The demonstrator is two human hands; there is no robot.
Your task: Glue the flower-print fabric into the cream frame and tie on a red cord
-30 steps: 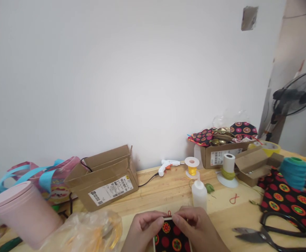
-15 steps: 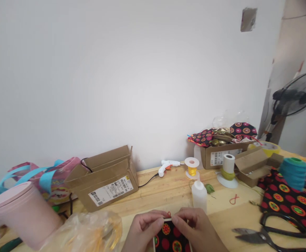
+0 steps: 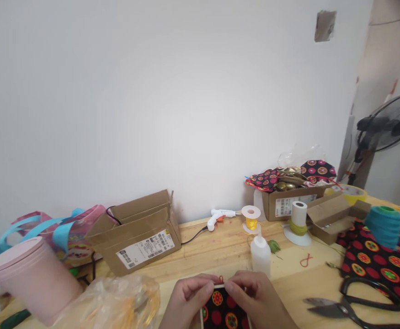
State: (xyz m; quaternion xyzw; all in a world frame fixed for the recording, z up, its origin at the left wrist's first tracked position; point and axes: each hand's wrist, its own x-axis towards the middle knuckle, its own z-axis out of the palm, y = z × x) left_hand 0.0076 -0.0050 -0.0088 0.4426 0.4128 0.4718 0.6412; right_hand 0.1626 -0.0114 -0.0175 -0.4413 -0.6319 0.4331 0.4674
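Observation:
A black patterned fabric panel with a pale edge is held upright at the bottom centre. My left hand pinches its upper left corner, thumb in front and fingers behind. At the upper right corner, my right hand grips it the same way. Between the fingertips a small red cord loop sticks up from the top edge. The panel's lower part runs out of view. Just beyond my right hand stands a white squeeze bottle.
Black-handled scissors lie at the right, near patterned cloth and a blue thread cone. A glue gun and yellow cord spool sit by the wall. Left are a cardboard box, pink bin and plastic bag.

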